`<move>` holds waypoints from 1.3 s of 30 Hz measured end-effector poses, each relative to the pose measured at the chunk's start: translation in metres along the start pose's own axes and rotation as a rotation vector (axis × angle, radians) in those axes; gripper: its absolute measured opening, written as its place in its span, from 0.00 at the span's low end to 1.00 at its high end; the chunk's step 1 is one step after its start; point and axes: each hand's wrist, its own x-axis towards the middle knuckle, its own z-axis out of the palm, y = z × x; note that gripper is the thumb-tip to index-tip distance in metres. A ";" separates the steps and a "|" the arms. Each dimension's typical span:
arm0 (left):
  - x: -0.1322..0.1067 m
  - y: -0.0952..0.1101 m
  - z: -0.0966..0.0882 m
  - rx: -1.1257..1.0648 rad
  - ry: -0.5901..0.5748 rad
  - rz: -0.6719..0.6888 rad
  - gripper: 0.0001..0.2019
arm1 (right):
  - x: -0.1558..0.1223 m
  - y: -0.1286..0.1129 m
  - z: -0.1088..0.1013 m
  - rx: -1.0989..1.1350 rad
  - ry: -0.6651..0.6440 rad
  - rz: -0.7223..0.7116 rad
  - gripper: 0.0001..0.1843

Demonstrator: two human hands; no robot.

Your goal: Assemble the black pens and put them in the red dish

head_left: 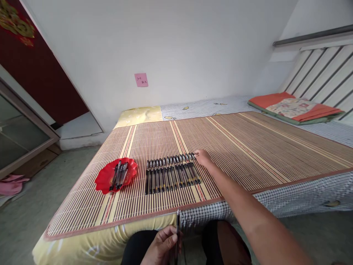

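My left hand [163, 244] is closed round a dark pen [177, 230] in front of the bed's near edge. This pen stands upright, its bare silvery tip pointing up. My right hand [203, 157] reaches over the mat, fingers pinched at the upper right end of a row of pens [171, 175]. What lies between its fingertips is too small to make out. The pens in the row lie side by side, with black upper parts and clear barrels. To their left, a red scalloped plate [100, 176] holds several more pens [120, 175].
A striped bamboo mat [248, 147] covers most of the bed. Folded orange and green bedding [296, 106] lies at the far right by the white slatted headboard [325, 73]. A pink note [141, 80] sticks to the wall. My knees [224, 241] are at the bed's near edge.
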 end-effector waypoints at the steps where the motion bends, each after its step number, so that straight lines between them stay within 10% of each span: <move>1: -0.002 0.002 0.002 0.003 0.008 -0.001 0.15 | -0.001 0.000 0.000 0.005 0.002 -0.002 0.11; 26: -0.010 0.014 0.019 0.019 0.053 0.009 0.16 | -0.021 -0.005 -0.014 0.285 0.049 0.065 0.15; 32: -0.011 0.015 0.020 -0.030 0.094 0.060 0.18 | -0.108 -0.014 -0.026 0.495 0.030 -0.013 0.19; 39: -0.006 0.009 0.015 0.046 0.061 0.104 0.21 | -0.243 -0.041 0.004 0.954 -0.319 -0.157 0.21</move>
